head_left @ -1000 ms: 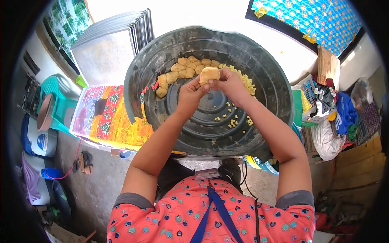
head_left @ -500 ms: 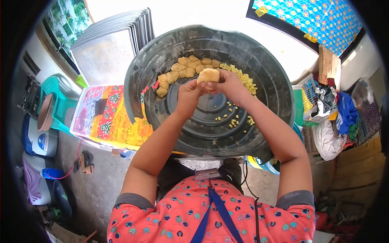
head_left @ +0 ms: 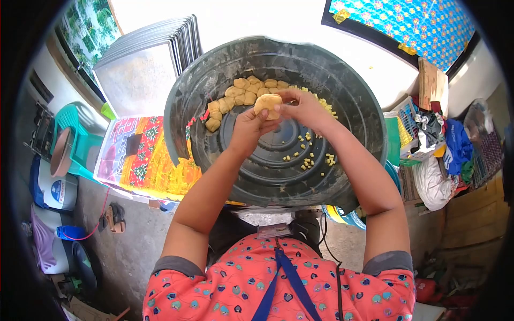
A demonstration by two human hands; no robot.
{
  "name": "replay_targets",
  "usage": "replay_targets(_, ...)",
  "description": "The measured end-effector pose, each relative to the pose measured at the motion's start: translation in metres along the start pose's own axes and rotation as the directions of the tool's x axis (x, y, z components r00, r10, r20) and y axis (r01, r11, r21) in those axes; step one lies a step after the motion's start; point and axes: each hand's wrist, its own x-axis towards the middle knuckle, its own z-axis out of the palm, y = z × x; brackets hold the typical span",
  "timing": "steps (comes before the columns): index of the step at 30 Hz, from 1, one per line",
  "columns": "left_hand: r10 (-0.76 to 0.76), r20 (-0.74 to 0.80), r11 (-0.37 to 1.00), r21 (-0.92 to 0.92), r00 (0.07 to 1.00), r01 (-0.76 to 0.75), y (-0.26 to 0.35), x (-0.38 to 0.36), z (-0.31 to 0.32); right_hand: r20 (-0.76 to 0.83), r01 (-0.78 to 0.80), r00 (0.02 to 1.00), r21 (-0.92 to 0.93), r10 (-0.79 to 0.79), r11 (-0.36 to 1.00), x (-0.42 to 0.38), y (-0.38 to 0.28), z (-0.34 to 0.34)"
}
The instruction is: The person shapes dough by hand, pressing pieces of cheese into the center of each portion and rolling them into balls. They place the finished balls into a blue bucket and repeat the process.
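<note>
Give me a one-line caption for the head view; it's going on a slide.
Both hands, left hand and right hand, hold a dough ball over a black tub.

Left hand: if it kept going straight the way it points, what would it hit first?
Probably the pale yellow dough ball that the left hand already grips, pinched against the right hand. Beyond it lie yellow dough pieces in the big black tub; depth is unclear.

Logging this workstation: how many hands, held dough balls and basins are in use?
Hands: 2, left hand and right hand
Dough ball, pinched between both hands: 1
Black basin: 1
Total: 4
</note>
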Motion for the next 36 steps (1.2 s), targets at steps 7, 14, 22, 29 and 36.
replay_targets(7,-0.063,0.117,0.982,-0.171,0.991,0.083,0.012,-0.007,0.013,-0.036,-0.096,0.994,0.247,0.108,0.964,0.000,0.006,-0.008)
replay_targets(14,-0.048,0.053,0.996,-0.071,0.997,0.051,-0.001,0.004,-0.013,0.063,-0.128,0.992,0.425,0.112,0.896,0.001,0.017,-0.005)
replay_targets(22,-0.096,0.129,0.948,-0.289,0.987,0.130,0.018,-0.006,0.011,0.108,-0.106,0.987,-0.104,0.117,0.989,0.004,0.017,-0.011)
replay_targets(29,-0.082,0.026,0.986,-0.141,0.996,0.085,0.000,0.003,-0.007,0.037,-0.096,0.995,0.129,0.092,0.987,-0.002,0.017,-0.004)
replay_targets(36,-0.076,0.079,0.941,-0.324,0.994,0.098,0.001,-0.003,-0.001,0.041,-0.006,0.999,0.010,0.006,1.000,0.002,0.024,-0.003)
